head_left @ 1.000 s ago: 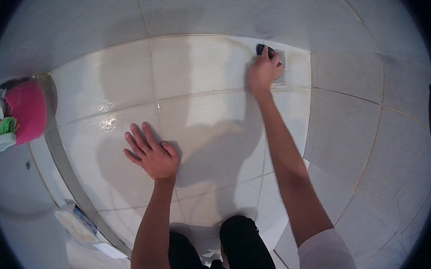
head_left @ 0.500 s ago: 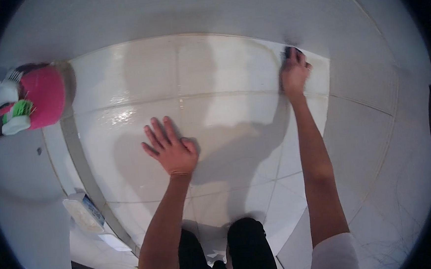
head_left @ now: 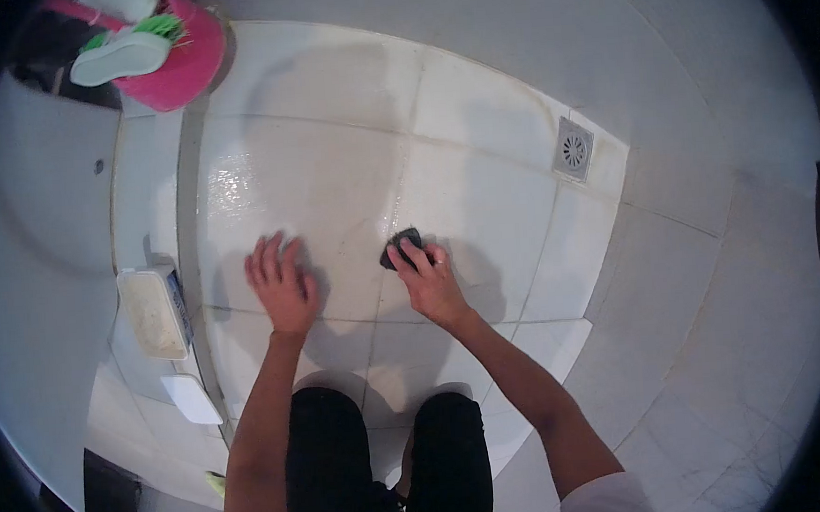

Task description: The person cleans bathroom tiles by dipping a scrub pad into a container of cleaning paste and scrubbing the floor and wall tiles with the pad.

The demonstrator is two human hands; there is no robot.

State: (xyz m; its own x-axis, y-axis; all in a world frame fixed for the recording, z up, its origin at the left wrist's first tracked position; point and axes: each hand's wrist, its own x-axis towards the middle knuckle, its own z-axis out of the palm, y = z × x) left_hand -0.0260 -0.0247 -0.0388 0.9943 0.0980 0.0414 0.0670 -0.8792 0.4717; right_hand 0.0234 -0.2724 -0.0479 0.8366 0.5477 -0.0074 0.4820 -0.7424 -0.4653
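My right hand (head_left: 432, 281) grips a small dark scrubbing pad (head_left: 402, 248) and is low over the white floor tiles (head_left: 330, 181), near a grout line at the middle. To its left is my left hand (head_left: 282, 284), empty, with its fingers apart, at the tiles. Whether its palm touches them I cannot tell. A square metal drain cover (head_left: 573, 149) lies uncovered at the right, beyond my right hand.
A pink bucket (head_left: 187, 58) with white-and-green brushes (head_left: 123, 61) stands at the upper left. Along the left ledge are an open tub of pale paste (head_left: 155, 314) and a white lid (head_left: 192, 399). Walls border the floor at the back and right.
My right hand has come back from the drain corner to the middle with the pad, uncovering the drain. The view has shifted and turned toward the left side. My left hand remains empty.
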